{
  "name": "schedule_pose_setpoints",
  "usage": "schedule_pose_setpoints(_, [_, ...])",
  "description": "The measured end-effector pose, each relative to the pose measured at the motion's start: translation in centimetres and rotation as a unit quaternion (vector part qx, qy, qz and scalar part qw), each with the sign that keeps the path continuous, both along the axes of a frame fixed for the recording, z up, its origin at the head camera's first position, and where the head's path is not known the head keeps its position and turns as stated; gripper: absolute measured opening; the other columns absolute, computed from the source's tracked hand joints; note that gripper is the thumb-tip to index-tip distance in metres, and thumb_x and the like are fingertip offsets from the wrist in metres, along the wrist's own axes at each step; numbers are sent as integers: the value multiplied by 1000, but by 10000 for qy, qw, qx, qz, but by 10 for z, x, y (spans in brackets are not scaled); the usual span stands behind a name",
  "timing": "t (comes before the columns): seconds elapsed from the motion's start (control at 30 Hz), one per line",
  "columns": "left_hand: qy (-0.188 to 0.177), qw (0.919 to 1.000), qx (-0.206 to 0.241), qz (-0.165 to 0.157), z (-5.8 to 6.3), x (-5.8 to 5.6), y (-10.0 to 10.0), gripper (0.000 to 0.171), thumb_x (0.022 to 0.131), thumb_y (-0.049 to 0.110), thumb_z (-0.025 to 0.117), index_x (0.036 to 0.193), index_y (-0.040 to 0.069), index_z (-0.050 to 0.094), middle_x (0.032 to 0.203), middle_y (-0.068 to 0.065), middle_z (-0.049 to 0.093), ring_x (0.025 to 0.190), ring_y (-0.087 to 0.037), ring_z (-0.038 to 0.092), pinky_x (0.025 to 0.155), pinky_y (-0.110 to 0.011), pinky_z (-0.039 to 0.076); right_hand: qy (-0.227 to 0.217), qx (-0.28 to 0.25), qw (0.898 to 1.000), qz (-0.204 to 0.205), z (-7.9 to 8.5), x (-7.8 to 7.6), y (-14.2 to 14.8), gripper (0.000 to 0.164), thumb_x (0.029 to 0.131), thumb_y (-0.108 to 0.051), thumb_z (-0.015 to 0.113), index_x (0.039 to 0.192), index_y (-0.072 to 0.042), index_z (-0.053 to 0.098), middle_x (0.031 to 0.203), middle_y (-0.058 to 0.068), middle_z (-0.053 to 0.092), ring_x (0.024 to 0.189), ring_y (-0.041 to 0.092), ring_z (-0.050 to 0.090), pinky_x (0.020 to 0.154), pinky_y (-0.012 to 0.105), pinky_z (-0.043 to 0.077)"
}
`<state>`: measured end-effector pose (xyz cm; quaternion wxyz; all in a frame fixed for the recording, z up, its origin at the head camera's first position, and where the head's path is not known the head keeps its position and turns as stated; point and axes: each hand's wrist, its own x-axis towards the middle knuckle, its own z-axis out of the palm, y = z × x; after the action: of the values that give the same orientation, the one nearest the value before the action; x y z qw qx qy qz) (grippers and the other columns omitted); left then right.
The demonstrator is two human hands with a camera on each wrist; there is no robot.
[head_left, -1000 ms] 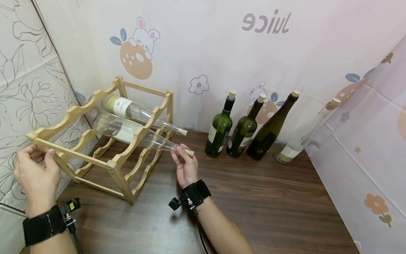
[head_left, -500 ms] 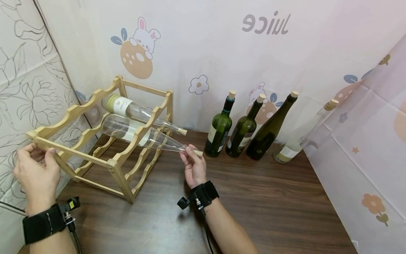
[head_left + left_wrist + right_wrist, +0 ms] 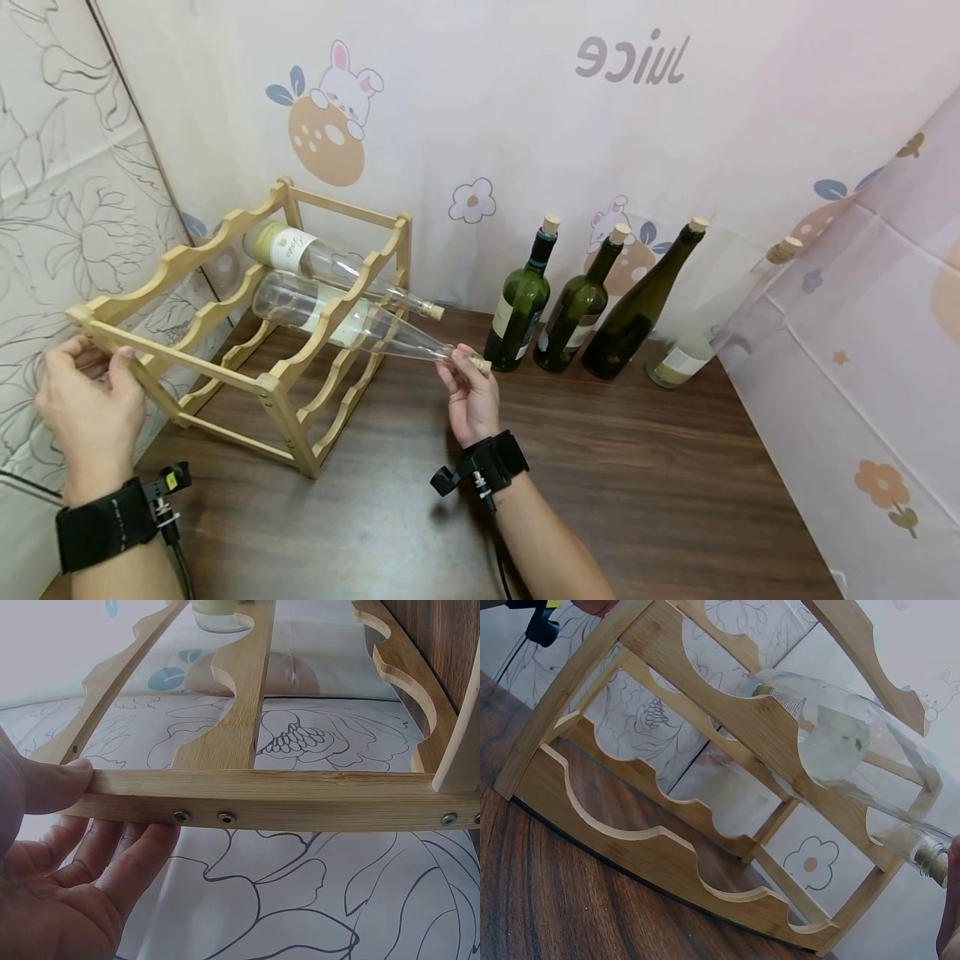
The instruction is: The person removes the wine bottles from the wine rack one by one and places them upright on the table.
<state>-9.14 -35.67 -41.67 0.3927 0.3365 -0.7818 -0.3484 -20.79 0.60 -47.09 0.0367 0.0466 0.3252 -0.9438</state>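
Observation:
My left hand (image 3: 90, 408) grips the near left corner of a light wooden wine rack (image 3: 172, 354). In the left wrist view, its thumb lies over the wooden bar (image 3: 300, 799) and its fingers curl beneath. My right hand (image 3: 474, 404) pinches the neck of a corked clear bottle (image 3: 405, 336) near the cork. That bottle lies on its side through the rack, base at the back, neck sticking out to the right. Behind it another corked clear bottle (image 3: 288, 247) with a white label lies in the rack. In the right wrist view, clear glass (image 3: 840, 742) overlaps, and only finger edges show.
To the right stand a green bottle (image 3: 517, 304), a second green bottle (image 3: 573, 321), a slim dark green bottle (image 3: 637, 312) and a clear bottle (image 3: 682, 358), all corked. Patterned cloth (image 3: 480, 108) hangs behind the brown wooden table (image 3: 637, 483).
My right hand has moved right, drawing the clear bottle's neck farther out of the rack, its base shifting right too. My left hand has kept its grip on the rack's corner.

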Motion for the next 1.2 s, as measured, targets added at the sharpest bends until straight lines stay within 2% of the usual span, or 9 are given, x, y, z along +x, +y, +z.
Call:
schedule_pose_setpoints(0.07, [-28, 10000, -14, -28, 0, -1, 1, 44, 107, 25, 55, 146, 3, 52, 124, 8, 61, 89, 27, 35, 91, -3, 36, 33, 8, 10000, -2, 0, 1, 1, 20, 101, 4, 57, 99, -11, 71, 98, 2, 73, 84, 11, 74, 81, 21, 64])
schedule_pose_setpoints(0.17, [-40, 10000, -43, -53, 0, -2, 3, 45, 108, 25, 54, 146, 3, 52, 133, -5, 64, 89, 27, 34, 90, -3, 36, 113, 14, 9999, 1, 0, 2, 3, 19, 101, 3, 58, 101, -10, 71, 99, 3, 73, 85, 11, 74, 82, 21, 64])
schedule_pose_setpoints(0.27, [34, 9999, -102, -69, 0, -2, 2, 44, 107, 24, 55, 145, 1, 53, 132, -8, 64, 88, 28, 34, 88, -3, 34, 199, -12, 9998, -51, 0, 3, 6, 19, 101, 4, 58, 102, -9, 71, 101, 4, 74, 85, 12, 75, 82, 21, 65])
schedule_pose_setpoints(0.4, [53, 9999, -128, -8, -2, -2, 1, 44, 107, 25, 54, 144, 2, 54, 131, -5, 63, 89, 28, 35, 86, -2, 34, 318, -12, 9995, -86, 1, 3, 12, 21, 102, 4, 56, 103, -10, 71, 103, 4, 75, 84, 11, 76, 83, 22, 65])
schedule_pose_setpoints(0.67, [117, 9999, -65, 29, -5, -1, -3, 43, 106, 28, 55, 144, 8, 56, 118, 19, 55, 91, 27, 39, 86, -2, 35, 345, -8, 9992, -181, 0, 5, 26, 27, 102, 5, 54, 97, -11, 74, 100, 3, 77, 86, 11, 77, 80, 21, 65])
schedule_pose_setpoints(0.87, [181, 9998, -51, 57, -6, -1, -3, 41, 106, 28, 55, 143, 11, 57, 116, 21, 54, 89, 28, 38, 87, -2, 37, 434, -87, 9989, -130, 0, 5, 37, 25, 103, 5, 55, 98, -10, 75, 102, 4, 77, 87, 12, 77, 81, 22, 65])
schedule_pose_setpoints(0.97, [223, 9997, -52, 13, -5, 0, -2, 41, 106, 28, 55, 143, 10, 57, 117, 19, 56, 89, 27, 38, 85, -2, 37, 528, -112, 9985, -133, 1, 6, 42, 22, 102, 4, 58, 98, -10, 76, 104, 6, 78, 89, 12, 77, 81, 22, 65])
schedule_pose_setpoints(1.07, [258, 9996, -97, 7, -5, -1, -2, 41, 106, 27, 56, 142, 6, 58, 110, 30, 48, 88, 27, 38, 84, -2, 35, 607, -147, 9980, -126, 2, 6, 48, 19, 101, 3, 61, 99, -9, 76, 105, 7, 78, 90, 12, 78, 81, 22, 65])
schedule_pose_setpoints(1.2, [254, 9996, -111, 21, -4, -2, -2, 41, 106, 24, 56, 141, 4, 57, 105, 34, 40, 87, 27, 37, 85, -2, 35, 672, -162, 9976, -100, 3, 7, 55, 17, 101, 2, 63, 100, -9, 76, 104, 7, 79, 90, 13, 79, 81, 22, 65])
